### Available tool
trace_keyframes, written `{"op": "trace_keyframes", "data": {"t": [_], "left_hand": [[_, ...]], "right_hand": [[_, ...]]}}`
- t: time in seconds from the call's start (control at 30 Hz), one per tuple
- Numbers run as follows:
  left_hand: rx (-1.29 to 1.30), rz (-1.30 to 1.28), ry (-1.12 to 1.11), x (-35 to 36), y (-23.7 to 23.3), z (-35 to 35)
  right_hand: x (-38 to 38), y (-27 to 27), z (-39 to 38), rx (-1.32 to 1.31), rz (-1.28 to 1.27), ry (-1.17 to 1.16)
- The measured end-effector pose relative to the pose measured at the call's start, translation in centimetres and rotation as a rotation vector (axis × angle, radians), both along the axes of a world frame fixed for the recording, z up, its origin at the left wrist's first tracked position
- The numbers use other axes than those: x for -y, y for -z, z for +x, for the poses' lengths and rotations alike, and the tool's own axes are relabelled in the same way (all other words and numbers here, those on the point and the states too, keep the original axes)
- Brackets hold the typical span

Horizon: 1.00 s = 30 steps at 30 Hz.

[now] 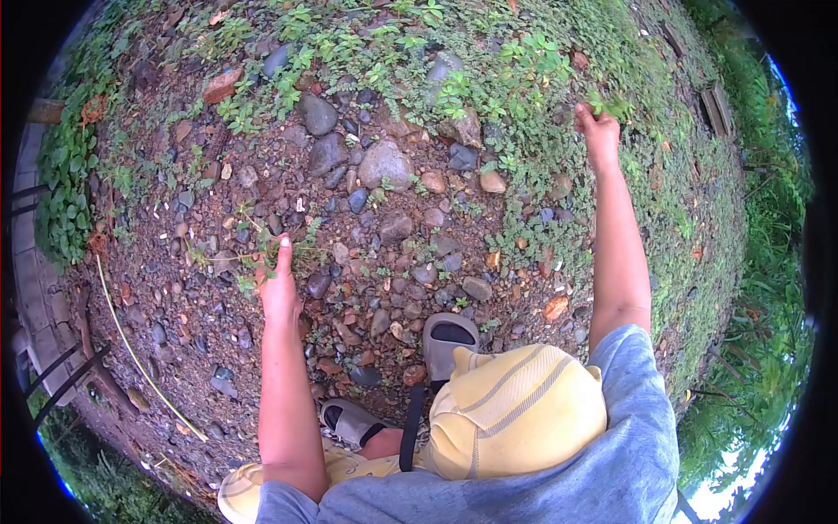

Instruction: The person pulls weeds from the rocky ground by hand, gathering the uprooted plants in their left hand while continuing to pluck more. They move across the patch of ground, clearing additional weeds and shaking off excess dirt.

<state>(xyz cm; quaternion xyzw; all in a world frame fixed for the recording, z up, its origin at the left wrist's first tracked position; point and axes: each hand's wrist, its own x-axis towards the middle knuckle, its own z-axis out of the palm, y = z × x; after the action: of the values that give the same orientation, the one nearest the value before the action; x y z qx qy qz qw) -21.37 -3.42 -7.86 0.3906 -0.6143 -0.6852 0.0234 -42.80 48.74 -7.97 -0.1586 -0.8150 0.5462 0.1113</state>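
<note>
My left hand (279,284) is closed, thumb up, around a small bunch of pulled weeds (223,257) whose thin stems and leaves stick out on both sides. It hovers over the stony soil at the left. Stretched far forward on the right, my right hand (601,135) pinches a leafy green weed (611,106) at the edge of the low plant cover. Its fingertips are partly hidden behind the hand and leaves.
Rounded stones, such as a large grey one (385,165), lie across brown soil. Low green plants (367,52) spread along the top and right. A long pale stalk (140,358) lies at left. My sandals (449,336) stand on gravel; a paved edge (39,306) borders the left.
</note>
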Motion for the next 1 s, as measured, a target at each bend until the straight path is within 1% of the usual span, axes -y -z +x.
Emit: {"op": "trace_keyframes", "data": {"t": [0.03,0.1,0.17,0.23,0.27,0.37,0.4,0.5,0.53,0.6,0.7,0.73,0.83,0.87,0.93,1.0], "left_hand": [[-0.011,0.024,0.021,0.1,0.2,-0.1],[0.004,0.028,-0.007,-0.6,0.1,-0.1],[0.056,-0.007,-0.039,-1.3,-0.4,-0.2],[0.040,0.012,-0.009,-0.9,-0.3,0.1],[0.031,0.020,0.005,-0.7,-0.1,0.3],[0.004,-0.033,0.001,0.1,0.5,0.8],[0.024,0.034,-0.031,-0.9,-1.8,0.4],[0.031,0.003,-0.034,0.0,-0.8,0.9],[0.028,-0.004,-0.019,0.1,-0.5,1.1],[0.018,-0.018,0.013,0.0,-0.2,1.2],[0.018,0.067,-0.024,-0.4,-0.2,1.3],[0.017,0.021,0.002,-0.5,-0.1,1.2],[0.042,0.063,-0.032,-0.9,-0.5,0.9],[0.041,0.043,-0.019,-0.9,-0.4,0.9],[0.040,0.001,0.005,-0.9,-0.2,0.9],[0.035,-0.018,0.006,-0.9,-0.2,1.0]], "right_hand": [[0.4,-0.1,-0.1,0.081,0.033,-0.057],[1.2,0.2,-0.5,0.245,0.095,-0.170],[2.6,2.0,-1.3,0.263,0.105,-0.179],[4.2,3.6,-2.0,0.238,0.105,-0.185],[4.4,4.1,-2.6,0.274,0.103,-0.253],[4.8,6.4,-4.4,0.292,0.354,-0.270],[5.1,6.2,-4.9,0.360,0.529,-0.292],[6.5,6.5,-5.6,0.335,0.453,-0.260],[6.8,6.5,-5.6,0.283,0.388,-0.270],[7.3,6.8,-6.2,0.244,0.451,-0.220],[7.2,7.1,-6.4,0.237,0.544,-0.141],[7.3,7.0,-6.3,0.243,0.575,-0.115],[7.8,6.5,-5.5,0.194,0.606,-0.047],[7.8,6.3,-5.2,0.216,0.561,-0.026],[9.1,4.0,-3.9,0.264,0.470,0.016],[9.2,4.2,-3.3,0.138,0.293,0.018]]}}
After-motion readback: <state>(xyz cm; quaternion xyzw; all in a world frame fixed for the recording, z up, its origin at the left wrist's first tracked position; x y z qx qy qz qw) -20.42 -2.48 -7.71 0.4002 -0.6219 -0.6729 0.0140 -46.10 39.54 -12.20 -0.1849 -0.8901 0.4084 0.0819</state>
